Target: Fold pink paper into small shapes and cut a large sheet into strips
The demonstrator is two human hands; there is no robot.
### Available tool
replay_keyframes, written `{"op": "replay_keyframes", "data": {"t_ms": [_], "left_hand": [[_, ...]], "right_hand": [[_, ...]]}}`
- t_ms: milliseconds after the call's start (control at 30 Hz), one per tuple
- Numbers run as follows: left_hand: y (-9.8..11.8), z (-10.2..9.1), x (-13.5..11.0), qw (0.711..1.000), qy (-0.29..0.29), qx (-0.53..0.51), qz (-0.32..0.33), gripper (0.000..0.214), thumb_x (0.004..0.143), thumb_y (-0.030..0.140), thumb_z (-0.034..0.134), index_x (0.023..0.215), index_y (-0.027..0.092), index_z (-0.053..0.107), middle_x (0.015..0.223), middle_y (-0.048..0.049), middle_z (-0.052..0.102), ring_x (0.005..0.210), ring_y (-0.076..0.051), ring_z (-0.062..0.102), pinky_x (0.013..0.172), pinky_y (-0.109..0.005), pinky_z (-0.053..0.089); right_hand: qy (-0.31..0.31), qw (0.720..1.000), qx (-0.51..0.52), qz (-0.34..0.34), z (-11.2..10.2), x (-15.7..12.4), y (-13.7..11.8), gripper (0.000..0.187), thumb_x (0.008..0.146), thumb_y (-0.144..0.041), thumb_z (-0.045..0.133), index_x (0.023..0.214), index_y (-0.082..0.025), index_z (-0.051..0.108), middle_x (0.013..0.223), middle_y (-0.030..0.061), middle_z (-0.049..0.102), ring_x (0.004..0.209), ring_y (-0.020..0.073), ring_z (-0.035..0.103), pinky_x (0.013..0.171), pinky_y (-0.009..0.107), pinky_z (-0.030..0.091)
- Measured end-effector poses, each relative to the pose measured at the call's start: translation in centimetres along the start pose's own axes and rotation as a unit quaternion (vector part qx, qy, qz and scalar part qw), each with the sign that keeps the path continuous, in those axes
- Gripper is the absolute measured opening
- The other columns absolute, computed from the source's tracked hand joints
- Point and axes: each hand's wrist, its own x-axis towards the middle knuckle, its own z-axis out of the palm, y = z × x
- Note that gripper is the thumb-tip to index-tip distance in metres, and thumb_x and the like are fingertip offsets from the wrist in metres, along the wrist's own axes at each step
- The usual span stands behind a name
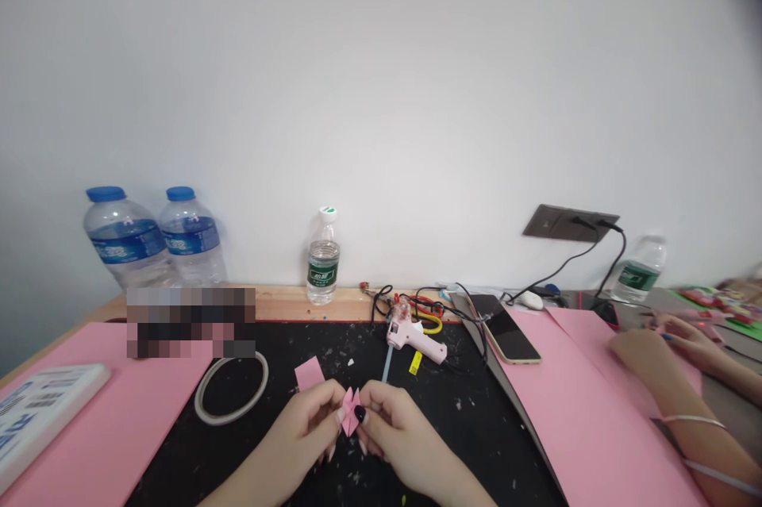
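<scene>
One small folded piece of pink paper [351,416] is pinched at the near middle of the scene, above a black mat [488,432]. The left hand [317,416] grips its left side and the right hand [390,416] its right side, with thumbs and fingers closed on it.

The mat covers the middle of the worktop [279,304], and a strip of pale wood runs along its far edge, against a plain white wall [381,94]. Pale scraps and specks dot the black surface. A small pink square [309,372] lies just beyond the left hand; further left is a white ring [200,398], lying flat. Beyond the right hand rests a pale pink glue gun [415,339] among tangled cables, with a yellow tag [415,363] near it.

At far left, two large blue-capped bottles [128,241] stand by the wall; a pixelated patch hides what lies before them. A smaller bottle [323,269] stands on the wooden strip at the far middle. Pink sheeting [160,400] spreads at left, bearing a white case [56,404]. More pink sheets [580,412] spread at right, near a phone [507,330]. Above, a dark wall socket [553,223] takes two plugs. Another person's forearm [672,380] reaches in from the right.
</scene>
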Motion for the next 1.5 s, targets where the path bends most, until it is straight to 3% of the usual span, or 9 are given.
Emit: {"op": "replay_keyframes", "data": {"t_ms": [133,333,533,700,867,1067,1200,1367,1500], "left_hand": [[-0.5,0.0,0.1,0.997,-0.019,-0.074,-0.014,0.026,0.085,0.037,0.043,0.07,0.016,0.05,0.056,0.0058,0.046,0.044,-0.007,0.038,0.044,-0.018,0.03],[-0.9,0.1,0.3,0.98,-0.038,-0.192,-0.046,0.025,0.08,0.038,0.051,0.068,0.016,0.05,0.056,0.0033,0.052,0.041,-0.006,0.039,0.042,-0.018,0.032],[-0.7,0.4,0.6,0.965,-0.016,-0.247,-0.091,0.025,0.074,0.038,0.056,0.064,0.016,0.05,0.051,0.002,0.056,0.036,-0.005,0.041,0.037,-0.016,0.032],[-0.6,0.5,0.8,0.969,-0.014,-0.207,-0.137,0.031,0.07,0.045,0.059,0.063,0.017,0.048,0.042,0.0039,0.054,0.033,-0.008,0.049,0.033,-0.015,0.037],[-0.9,0.6,0.8,0.977,0.003,-0.175,-0.12,0.033,0.073,0.047,0.057,0.065,0.018,0.045,0.042,0.0061,0.053,0.034,-0.008,0.052,0.032,-0.013,0.038],[-0.7,0.3,0.9,0.973,0.031,-0.21,-0.09,0.033,0.076,0.048,0.054,0.069,0.016,0.049,0.054,0.0051,0.054,0.041,-0.007,0.053,0.04,-0.016,0.043],[-0.6,0.0,1.0,0.976,0.059,-0.197,-0.075,0.034,0.073,0.051,0.054,0.068,0.018,0.047,0.052,0.0071,0.049,0.037,-0.007,0.048,0.039,-0.018,0.039],[-0.7,0.0,0.6,0.993,0.095,-0.036,-0.052,0.033,0.081,0.047,0.044,0.064,0.019,0.044,0.039,0.0105,0.036,0.034,-0.007,0.036,0.038,-0.017,0.028],[0.0,0.2,0.3,0.993,0.08,0.077,-0.035,0.033,0.084,0.044,0.04,0.061,0.019,0.045,0.042,0.0099,0.033,0.037,-0.008,0.034,0.04,-0.019,0.025]], "right_hand": [[-0.022,0.997,0.067,0.004,0.0,-0.1,-0.1,0.011,0.082,-0.018,0.044,0.071,-0.016,0.046,0.054,-0.0056,0.045,0.044,0.0055,0.033,0.042,0.016,0.024],[-0.048,0.988,0.146,0.008,0.0,0.1,0.1,0.024,0.082,-0.037,0.05,0.073,-0.016,0.046,0.053,-0.0058,0.045,0.041,0.0051,0.03,0.039,0.017,0.02],[-0.043,0.981,0.188,0.033,0.1,0.3,0.4,0.026,0.081,-0.039,0.051,0.072,-0.016,0.046,0.051,-0.0064,0.045,0.039,0.0045,0.029,0.038,0.017,0.02],[-0.018,0.991,0.132,0.018,0.4,0.4,0.6,0.018,0.081,-0.029,0.051,0.069,-0.015,0.047,0.049,-0.0069,0.044,0.04,0.0044,0.031,0.041,0.017,0.021],[-0.003,0.992,0.122,0.016,0.5,0.6,0.9,0.017,0.08,-0.027,0.05,0.069,-0.015,0.047,0.049,-0.007,0.044,0.039,0.0042,0.032,0.039,0.016,0.022],[0.031,0.98,0.193,0.04,0.4,1.3,1.9,0.025,0.079,-0.04,0.051,0.073,-0.016,0.047,0.052,-0.0061,0.048,0.033,0.0033,0.032,0.031,0.015,0.02],[0.054,0.968,0.236,0.064,0.2,1.6,2.4,0.025,0.076,-0.04,0.053,0.073,-0.017,0.045,0.055,-0.0052,0.051,0.034,0.0037,0.034,0.031,0.015,0.022],[0.068,0.988,0.128,0.06,0.4,1.4,2.1,0.02,0.08,-0.035,0.047,0.071,-0.017,0.045,0.049,-0.0071,0.046,0.032,0.004,0.03,0.032,0.016,0.02],[0.058,0.998,-0.006,0.016,0.8,0.9,1.9,0.014,0.081,-0.02,0.043,0.068,-0.017,0.048,0.048,-0.0064,0.044,0.039,0.0061,0.035,0.038,0.017,0.023]]}}
